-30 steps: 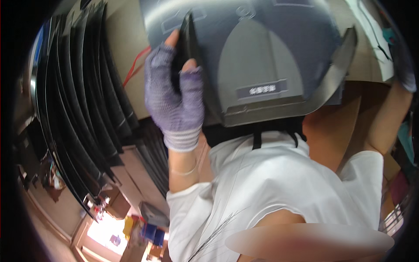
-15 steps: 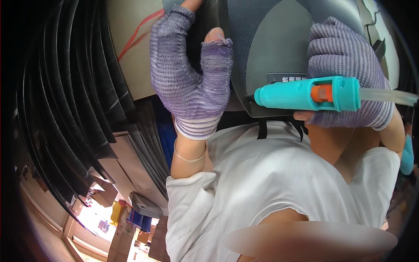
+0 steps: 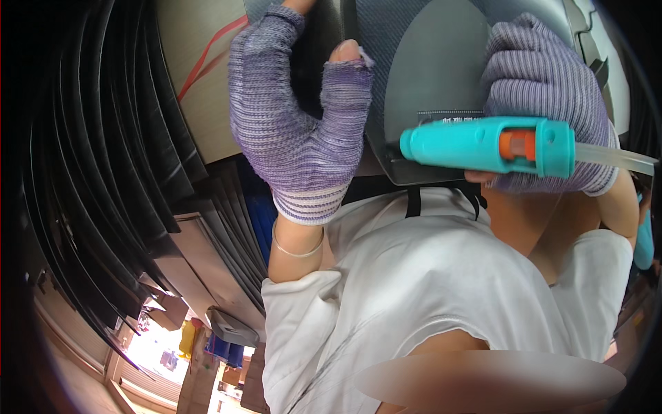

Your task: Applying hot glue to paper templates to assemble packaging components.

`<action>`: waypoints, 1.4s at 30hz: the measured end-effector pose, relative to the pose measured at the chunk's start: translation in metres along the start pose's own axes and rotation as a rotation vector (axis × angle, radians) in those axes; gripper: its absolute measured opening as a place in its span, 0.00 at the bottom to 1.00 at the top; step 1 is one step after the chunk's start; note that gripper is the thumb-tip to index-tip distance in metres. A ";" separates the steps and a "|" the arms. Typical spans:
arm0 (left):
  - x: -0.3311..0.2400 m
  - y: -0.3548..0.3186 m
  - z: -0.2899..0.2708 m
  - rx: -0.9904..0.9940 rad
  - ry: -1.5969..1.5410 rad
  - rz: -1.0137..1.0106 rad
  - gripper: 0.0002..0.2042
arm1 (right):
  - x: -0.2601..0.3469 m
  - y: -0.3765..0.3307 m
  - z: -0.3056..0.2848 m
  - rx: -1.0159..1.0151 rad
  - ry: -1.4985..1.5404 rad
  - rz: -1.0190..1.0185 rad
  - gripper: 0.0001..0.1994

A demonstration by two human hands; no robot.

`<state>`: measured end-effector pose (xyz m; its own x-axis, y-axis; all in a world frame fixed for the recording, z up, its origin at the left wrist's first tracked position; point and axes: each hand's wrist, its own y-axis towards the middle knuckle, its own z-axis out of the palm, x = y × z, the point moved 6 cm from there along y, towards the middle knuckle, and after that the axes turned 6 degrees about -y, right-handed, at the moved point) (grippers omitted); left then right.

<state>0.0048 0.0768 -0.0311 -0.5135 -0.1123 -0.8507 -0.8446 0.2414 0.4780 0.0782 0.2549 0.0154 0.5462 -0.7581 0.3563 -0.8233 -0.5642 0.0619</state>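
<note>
My left hand [image 3: 296, 131], in a purple knit glove with cut fingertips, grips the left edge of a grey fabric panel [image 3: 434, 76]; its thumb presses on the panel by a dark strip, and its fingers run out of the top of the view. My right hand [image 3: 545, 90], in the same kind of glove, holds a teal glue gun [image 3: 483, 145] level across the panel's lower edge, nozzle pointing left. A clear glue stick [image 3: 614, 159] sticks out of the gun's back end to the right. A white shirt [image 3: 427, 290] fills the view below both hands.
A stack of black curved sheets [image 3: 103, 179] fans down the left side. Behind my left hand stands a beige board with a red line [image 3: 200, 62]. Far off at the lower left lies a bright floor with small coloured items [image 3: 179, 345].
My right hand came in from the right with the teal glue gun and brought it against the panel's lower edge. My left hand stayed on the panel's edge; both hands now appear closer.
</note>
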 end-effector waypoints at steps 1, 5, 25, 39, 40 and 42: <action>0.000 0.000 0.000 -0.003 -0.004 -0.009 0.17 | -0.002 -0.002 -0.002 -0.029 -0.080 0.033 0.21; 0.000 0.002 0.004 -0.007 -0.038 -0.047 0.17 | -0.027 -0.024 0.001 -0.021 0.049 0.585 0.19; -0.009 0.003 0.011 0.045 0.058 -0.044 0.17 | -0.008 -0.008 0.001 0.004 0.177 0.053 0.22; 0.001 -0.001 0.008 0.109 0.146 0.015 0.17 | -0.012 -0.015 -0.001 -0.127 0.077 0.208 0.21; 0.002 -0.001 0.007 0.121 0.177 -0.016 0.17 | -0.001 -0.008 -0.002 -0.108 0.055 0.138 0.22; 0.002 -0.001 0.009 0.114 0.152 -0.006 0.17 | -0.007 -0.013 0.000 -0.157 -0.001 0.204 0.21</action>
<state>0.0062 0.0847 -0.0350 -0.5327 -0.2565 -0.8065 -0.8296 0.3467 0.4377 0.0852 0.2673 0.0127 0.3665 -0.8512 0.3756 -0.9303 -0.3421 0.1326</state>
